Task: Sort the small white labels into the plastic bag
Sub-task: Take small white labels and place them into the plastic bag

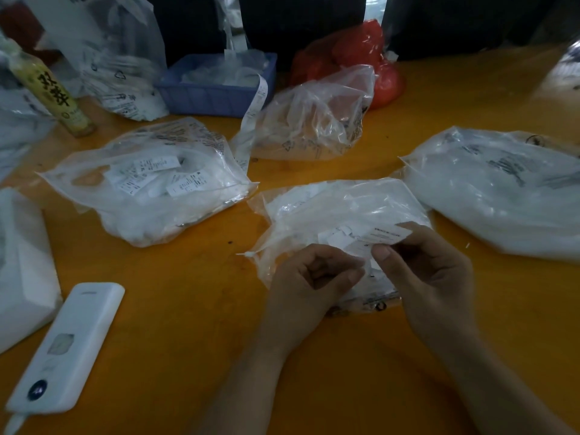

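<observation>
A clear plastic bag (pixel 329 208) with small white labels inside lies on the orange table just beyond my hands. My right hand (pixel 433 277) pinches a small white label (pixel 387 235) between thumb and fingers at the bag's near edge. My left hand (pixel 310 277) has its fingers curled at the bag's mouth and seems to grip the plastic there; the exact hold is hard to see. More loose labels (pixel 335 238) show through the plastic beside the pinched one.
Other bags of white labels lie at the left (pixel 150 183), the right (pixel 502 196) and the back (pixel 314 120). A blue basket (pixel 216 92), a red bag (pixel 361 54), a bottle (pixel 50 89), a white device (pixel 69 346) and a white box (pixel 22 262) stand around.
</observation>
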